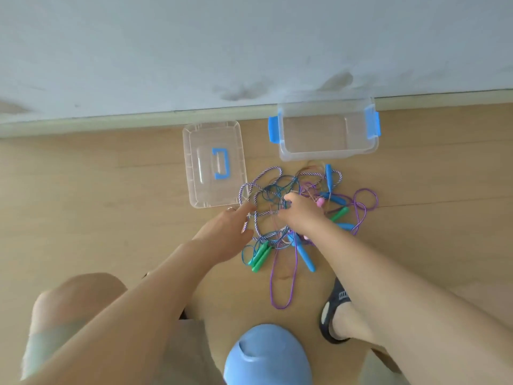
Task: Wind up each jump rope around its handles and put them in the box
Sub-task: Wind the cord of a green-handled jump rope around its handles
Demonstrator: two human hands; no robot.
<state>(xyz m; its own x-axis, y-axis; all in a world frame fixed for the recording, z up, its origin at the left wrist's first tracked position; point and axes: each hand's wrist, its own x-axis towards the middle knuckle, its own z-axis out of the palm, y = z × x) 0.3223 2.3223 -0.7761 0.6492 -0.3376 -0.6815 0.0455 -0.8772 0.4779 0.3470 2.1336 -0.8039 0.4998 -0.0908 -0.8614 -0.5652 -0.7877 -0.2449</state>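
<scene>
Light: bright, even, soft daylight.
Shadows: faint on the wooden floor (111, 190).
Blur: near forearms and knee smeared.
Distortion: the far baseboard (138, 120) bows, wide-angle.
Glare: none harsh.

On a wooden floor (111, 218), both hands reach into a tangle of jump ropes (294, 218). The left hand (230, 226) extends its fingers over a striped cord; the right hand (298, 211) seems to pinch thin strands. Beyond lie the clear box (327, 154) and its lid (194, 162).
</scene>
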